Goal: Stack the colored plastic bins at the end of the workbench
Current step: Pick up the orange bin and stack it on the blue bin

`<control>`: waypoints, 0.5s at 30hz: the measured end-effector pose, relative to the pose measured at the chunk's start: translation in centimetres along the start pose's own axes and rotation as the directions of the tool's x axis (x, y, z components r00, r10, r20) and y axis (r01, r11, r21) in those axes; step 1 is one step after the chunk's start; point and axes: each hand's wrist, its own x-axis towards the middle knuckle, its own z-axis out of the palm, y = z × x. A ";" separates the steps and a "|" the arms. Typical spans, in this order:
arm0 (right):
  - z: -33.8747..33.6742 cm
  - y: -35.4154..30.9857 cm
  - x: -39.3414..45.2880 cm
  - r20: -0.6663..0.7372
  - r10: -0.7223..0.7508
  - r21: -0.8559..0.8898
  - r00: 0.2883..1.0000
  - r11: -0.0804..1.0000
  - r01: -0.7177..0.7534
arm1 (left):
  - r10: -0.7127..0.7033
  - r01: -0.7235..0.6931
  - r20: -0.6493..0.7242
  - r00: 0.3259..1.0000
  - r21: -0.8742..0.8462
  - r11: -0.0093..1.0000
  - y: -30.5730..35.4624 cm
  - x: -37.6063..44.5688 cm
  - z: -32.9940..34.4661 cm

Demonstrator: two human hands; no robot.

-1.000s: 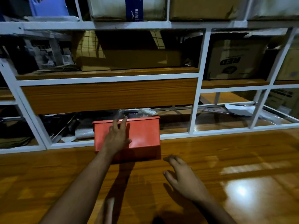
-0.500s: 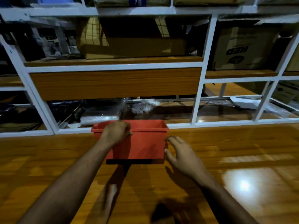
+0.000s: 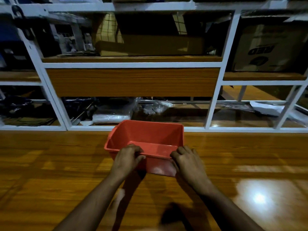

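Two hands' fingers clenched on red bin's (image 3: 146,139) near rim, left hand (image 3: 127,157), right hand (image 3: 187,160), opening upward

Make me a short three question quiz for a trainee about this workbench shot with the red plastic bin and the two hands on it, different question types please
1. True or false: the red plastic bin stands with its opening facing up.
2. Multiple choice: where does the left hand grip the bin? A) the far rim B) the near rim C) underneath the base
3. Short answer: what surface does the bin sit on, and what stands right behind it?

Key
1. True; its inside is visible and looks empty.
2. B; the right hand holds the near right corner.
3. The glossy wooden workbench; a white metal shelving frame holding cardboard boxes and plastic-wrapped items.
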 end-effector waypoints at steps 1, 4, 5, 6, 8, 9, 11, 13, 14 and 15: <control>-0.1 -0.3 0.1 0.005 -0.011 -0.006 1.000 1.000 0.011 | -0.065 0.060 -0.051 0.997 -0.094 0.994 0.1 -0.3 0.4; -0.3 -1.4 0.2 0.011 -0.044 -0.027 0.999 0.999 0.044 | -0.275 0.216 -0.204 0.940 -0.267 0.939 0.6 -0.7 1.4; -0.4 -1.9 0.1 0.011 -0.058 -0.023 0.998 0.998 0.058 | -0.306 0.238 -0.234 0.923 -0.278 0.931 0.7 -0.7 1.6; -0.3 -2.3 0.1 0.001 -0.083 -0.016 0.997 0.996 0.083 | -0.310 0.245 -0.236 0.921 -0.269 0.931 0.7 -0.7 1.6; 0.0 -2.6 -0.1 -0.003 -0.130 -0.005 0.991 0.991 0.130 | -0.224 0.199 -0.181 0.958 -0.148 0.969 0.7 -0.8 1.2; 0.0 -2.5 0.0 -0.004 -0.129 -0.007 0.992 0.992 0.129 | -0.154 0.152 -0.142 0.978 -0.029 0.988 0.6 -0.9 0.9; 0.1 -1.7 0.0 -0.022 -0.040 -0.024 0.999 0.999 0.040 | -0.021 0.041 -0.091 0.996 0.218 0.975 0.7 -1.2 0.3; 0.3 -1.0 0.1 -0.044 0.137 -0.036 0.990 0.990 -0.139 | 0.082 -0.058 -0.060 0.995 0.334 0.941 1.4 -1.3 -0.1; 0.4 -0.8 -0.1 -0.056 0.225 -0.014 0.973 0.974 -0.226 | 0.120 -0.098 -0.042 0.992 0.351 0.931 1.8 -1.3 -0.1; 0.4 -0.7 -0.3 -0.055 0.301 0.036 0.952 0.953 -0.299 | 0.151 -0.135 -0.021 0.988 0.349 0.927 2.4 -1.3 0.0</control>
